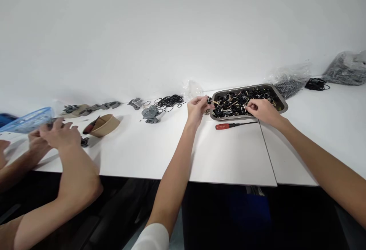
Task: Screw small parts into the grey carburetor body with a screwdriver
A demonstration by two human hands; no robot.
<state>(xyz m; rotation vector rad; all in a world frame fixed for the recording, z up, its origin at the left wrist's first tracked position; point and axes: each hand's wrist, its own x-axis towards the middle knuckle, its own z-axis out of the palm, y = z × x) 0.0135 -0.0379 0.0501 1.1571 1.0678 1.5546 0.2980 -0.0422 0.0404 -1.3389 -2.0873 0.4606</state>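
Observation:
My left hand [197,109] is closed in a pinch on a brass-coloured screw [214,101] with a black part on it, at the left end of a metal tray [248,118]. Heaped in the tray are many black parts and screws [233,103]. Over the tray's right half, my right hand [262,109] pinches its fingertips together among these parts. Whatever small piece it grips is too hidden to name. Just in front of the tray lies a screwdriver [228,126] with a red handle.
Left of my hands sit a grey metal housing [150,114] and a pile of black rubber rings [170,101]. A co-worker's hands [61,133] work near a cardboard ring [106,125] and a blue basket [34,120]. Plastic bags of parts [347,69] rest along the wall.

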